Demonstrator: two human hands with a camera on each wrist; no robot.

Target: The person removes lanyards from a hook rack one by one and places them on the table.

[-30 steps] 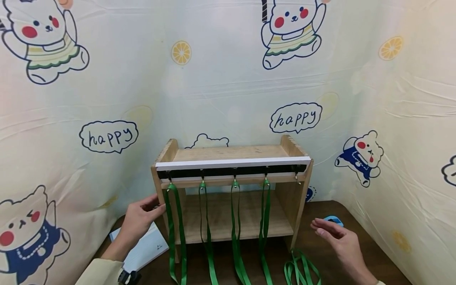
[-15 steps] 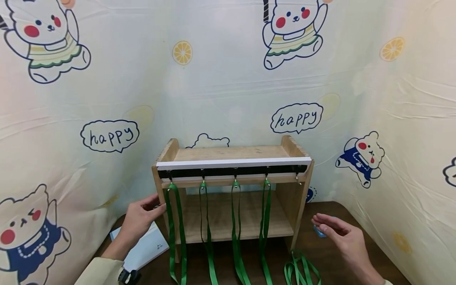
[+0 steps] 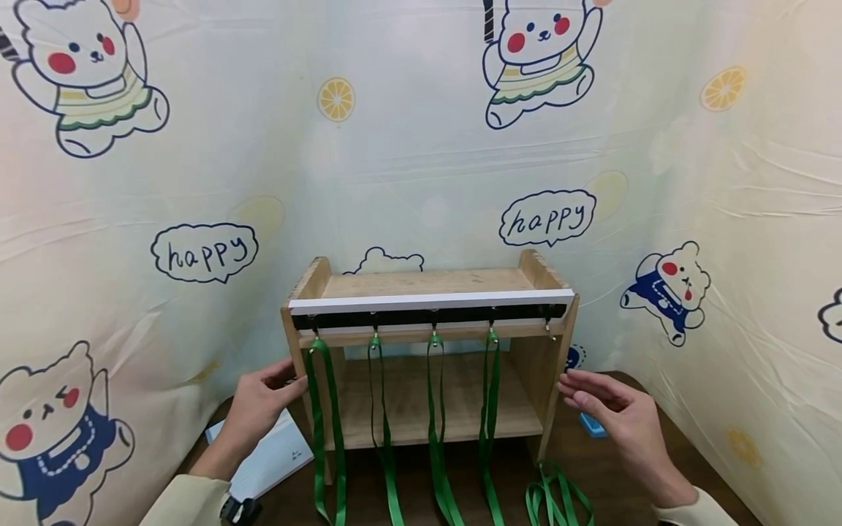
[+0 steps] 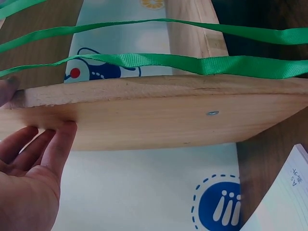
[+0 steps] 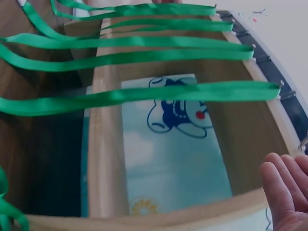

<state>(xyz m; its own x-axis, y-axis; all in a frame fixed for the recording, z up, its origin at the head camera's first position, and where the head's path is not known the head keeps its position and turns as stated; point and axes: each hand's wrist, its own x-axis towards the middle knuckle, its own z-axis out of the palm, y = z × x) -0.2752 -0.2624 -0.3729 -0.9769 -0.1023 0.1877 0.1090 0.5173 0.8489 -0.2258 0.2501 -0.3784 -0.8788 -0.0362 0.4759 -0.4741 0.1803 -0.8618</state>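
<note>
A small wooden shelf (image 3: 430, 431) stands on the table, with a black strip (image 3: 401, 318) of hooks along its top front. Green ribbon loops (image 3: 437, 424) hang from several hooks; the rightmost hook (image 3: 551, 332) bears none. My left hand (image 3: 259, 402) holds the shelf's left side panel (image 4: 144, 115), thumb at its front edge and fingertips against the outer face. Beside the right side panel (image 3: 555, 387) is my right hand (image 3: 621, 420), fingers fairly straight and holding nothing. Whether its fingertips touch the panel I cannot tell.
More green ribbon (image 3: 559, 500) lies in a loose pile at front right. A notepad (image 3: 270, 456) is under my left forearm, left of the shelf. Behind my right hand sits a small blue object (image 3: 592, 425). Patterned cloth (image 3: 421, 183) hangs behind and at both sides.
My right hand has moved left, close to the shelf's right panel, uncovering part of the blue object. The left hand stays on the left panel. The ribbons have not visibly moved.
</note>
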